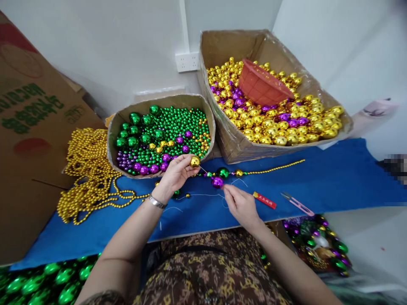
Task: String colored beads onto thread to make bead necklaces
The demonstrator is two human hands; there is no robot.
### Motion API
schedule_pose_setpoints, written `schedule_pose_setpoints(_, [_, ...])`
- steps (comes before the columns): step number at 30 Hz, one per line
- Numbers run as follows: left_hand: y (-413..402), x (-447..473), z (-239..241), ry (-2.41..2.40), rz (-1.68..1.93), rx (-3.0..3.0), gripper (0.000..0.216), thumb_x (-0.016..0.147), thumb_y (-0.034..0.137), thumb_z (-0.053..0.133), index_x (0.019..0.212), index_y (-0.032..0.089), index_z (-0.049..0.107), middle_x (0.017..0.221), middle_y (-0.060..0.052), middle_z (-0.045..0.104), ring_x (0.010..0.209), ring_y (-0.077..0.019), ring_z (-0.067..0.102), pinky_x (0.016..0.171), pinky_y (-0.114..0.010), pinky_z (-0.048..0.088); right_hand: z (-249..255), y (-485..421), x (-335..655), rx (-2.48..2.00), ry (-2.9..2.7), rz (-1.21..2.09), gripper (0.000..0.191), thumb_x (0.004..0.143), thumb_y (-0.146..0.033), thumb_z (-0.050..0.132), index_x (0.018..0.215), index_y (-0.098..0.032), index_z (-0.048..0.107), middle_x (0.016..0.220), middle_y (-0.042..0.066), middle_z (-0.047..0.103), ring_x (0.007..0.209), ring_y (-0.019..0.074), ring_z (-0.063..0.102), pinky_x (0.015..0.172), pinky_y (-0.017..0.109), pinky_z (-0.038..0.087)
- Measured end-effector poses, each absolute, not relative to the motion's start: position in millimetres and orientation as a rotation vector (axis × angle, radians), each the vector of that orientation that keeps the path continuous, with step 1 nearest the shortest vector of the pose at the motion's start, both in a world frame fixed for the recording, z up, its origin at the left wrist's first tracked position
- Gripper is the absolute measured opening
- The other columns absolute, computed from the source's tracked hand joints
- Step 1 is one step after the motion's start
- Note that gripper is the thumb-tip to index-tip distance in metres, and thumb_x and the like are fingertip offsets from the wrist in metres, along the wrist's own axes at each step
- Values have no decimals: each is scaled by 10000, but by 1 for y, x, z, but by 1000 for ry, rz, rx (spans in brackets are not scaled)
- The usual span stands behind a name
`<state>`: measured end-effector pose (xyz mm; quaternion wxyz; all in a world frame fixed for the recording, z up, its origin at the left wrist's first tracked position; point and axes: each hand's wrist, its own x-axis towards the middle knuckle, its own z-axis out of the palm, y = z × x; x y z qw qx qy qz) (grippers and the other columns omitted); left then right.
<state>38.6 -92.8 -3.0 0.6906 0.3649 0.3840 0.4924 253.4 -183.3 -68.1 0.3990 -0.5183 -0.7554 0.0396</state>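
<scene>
My left hand (174, 174) pinches a gold ball bead (195, 161) just in front of the round box of green, purple and gold beads (112, 127). A thin thread runs from that bead to a purple ball bead (217, 182), beside a green ball (223, 172) and a small gold ball (238, 173) on a gold bead strand (273, 168). My right hand (241, 205) is closed in a pinch on the thread just below the purple bead. All of this lies on a blue table cover (333, 178).
A large carton of gold and purple balls (232, 144) holds an orange basket (259, 84). A heap of gold bead strands (87, 169) lies left. A red lighter (264, 200) and thread snips (297, 204) lie right. Finished bead strings (318, 243) and green balls (38, 284) sit below.
</scene>
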Motion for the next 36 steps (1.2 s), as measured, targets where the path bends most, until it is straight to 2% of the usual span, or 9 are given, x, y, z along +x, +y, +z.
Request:
schedule_pose_setpoints(4, [-102, 45, -4, 879, 1114, 973, 294, 713, 282, 794, 942, 146, 672, 854, -36, 687, 753, -123, 654, 677, -241, 572, -68, -183, 250, -1350, -1917, 81, 234, 977, -240, 413, 1029, -181, 633, 844, 76, 730, 739, 186, 689, 725, 284, 520])
schedule_pose_setpoints(9, [-105, 46, -7, 851, 1122, 901, 295, 706, 275, 800, 943, 148, 678, 894, -47, 692, 801, -136, 658, 722, -268, 573, -61, -185, 251, -1348, -1873, 326, 233, 979, -236, 379, 1097, -179, 572, 892, 89, 686, 812, 200, 673, 756, 308, 534])
schedule_pose_setpoints(14, [-112, 48, -11, 875, 1114, 904, 320, 691, 274, 810, 954, 154, 673, 878, -35, 684, 808, -132, 651, 729, -260, 565, -67, -185, 252, -1320, -1761, 407, 237, 969, -281, 415, 1066, -208, 619, 923, 87, 618, 807, 188, 639, 762, 318, 537])
schedule_pose_setpoints(17, [-117, 51, -13, 899, 1111, 959, 331, 685, 296, 812, 951, 159, 671, 869, -36, 685, 802, -134, 646, 698, -246, 562, -77, -183, 246, -1281, -1539, 772, 207, 929, -381, 513, 1003, -213, 608, 810, 38, 612, 692, 161, 622, 666, 299, 545])
schedule_pose_setpoints(20, [-118, 51, -14, 926, 1073, 1035, 328, 682, 299, 812, 941, 157, 672, 856, -40, 686, 770, -128, 635, 659, -225, 548, -85, -181, 237, -1148, -1178, 1238, 297, 867, -472, 594, 1005, -213, 550, 775, 2, 606, 620, 132, 608, 596, 278, 545])
schedule_pose_setpoints(23, [-119, 50, -13, 930, 1031, 1139, 319, 703, 304, 798, 963, 164, 678, 851, -40, 684, 748, -124, 620, 642, -216, 529, -89, -179, 231, -1053, -952, 1430, 378, 802, -497, 675, 1005, -213, 530, 813, 9, 617, 635, 124, 608, 604, 275, 541])
schedule_pose_setpoints(30, [-112, 38, 0, 899, 999, 1318, 354, 844, 462, 631, 1036, 174, 708, 1060, -105, 691, 883, -178, 645, 702, -247, 526, -84, -177, 238, -994, -946, 1433, 391, 792, -492, 690, 1030, -225, 533, 818, 18, 630, 625, 123, 594, 568, 258, 516])
schedule_pose_setpoints(33, [-90, 18, 5, 1025, 1151, 1351, 342, 831, 476, 637, 971, 172, 713, 979, -97, 702, 881, -184, 649, 695, -253, 532, -80, -178, 243, -1000, -996, 1391, 356, 830, -482, 647, 1055, -232, 530, 860, 34, 636, 644, 132, 599, 581, 271, 525])
schedule_pose_setpoints(36, [-62, -10, 8, 1234, 1324, 1391, 277, 807, 429, 669, 887, 166, 699, 836, -67, 688, 733, -143, 620, 619, -229, 496, -80, -180, 248, -994, -1012, 1372, 325, 853, -457, 622, 1072, -237, 528, 889, 37, 638, 657, 133, 604, 592, 274, 531])
